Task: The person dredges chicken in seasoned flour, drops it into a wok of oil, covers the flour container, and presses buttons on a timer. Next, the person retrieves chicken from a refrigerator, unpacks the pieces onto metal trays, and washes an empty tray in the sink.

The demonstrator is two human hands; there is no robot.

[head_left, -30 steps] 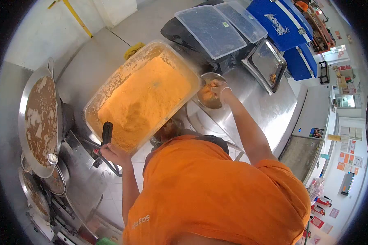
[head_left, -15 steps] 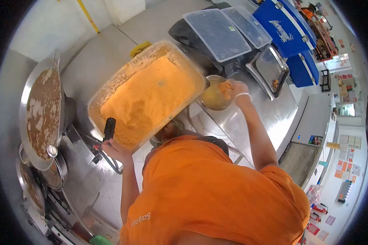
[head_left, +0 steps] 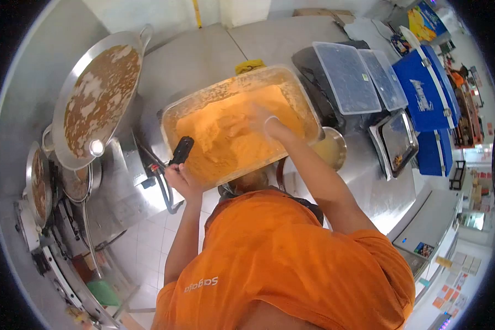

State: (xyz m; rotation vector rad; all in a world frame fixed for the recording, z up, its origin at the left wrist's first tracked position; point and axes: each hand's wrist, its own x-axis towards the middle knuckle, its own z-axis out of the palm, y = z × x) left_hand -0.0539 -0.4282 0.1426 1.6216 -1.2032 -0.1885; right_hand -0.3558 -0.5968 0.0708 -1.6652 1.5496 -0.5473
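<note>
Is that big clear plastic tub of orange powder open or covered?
Open: no lid covers the rectangular clear plastic tub; orange powder shows, and the right hand is inside.

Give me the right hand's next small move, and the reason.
Probably work the right hand gently through the powder: it is inside the tub, at loose, uneven orange powder, rather than at the bowl beside. Whether it holds anything is too blurred to tell.

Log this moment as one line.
left hand: holding black handle | right hand: in orange powder, blurred | plastic tub: holds powder | metal bowl: beside tub
</note>
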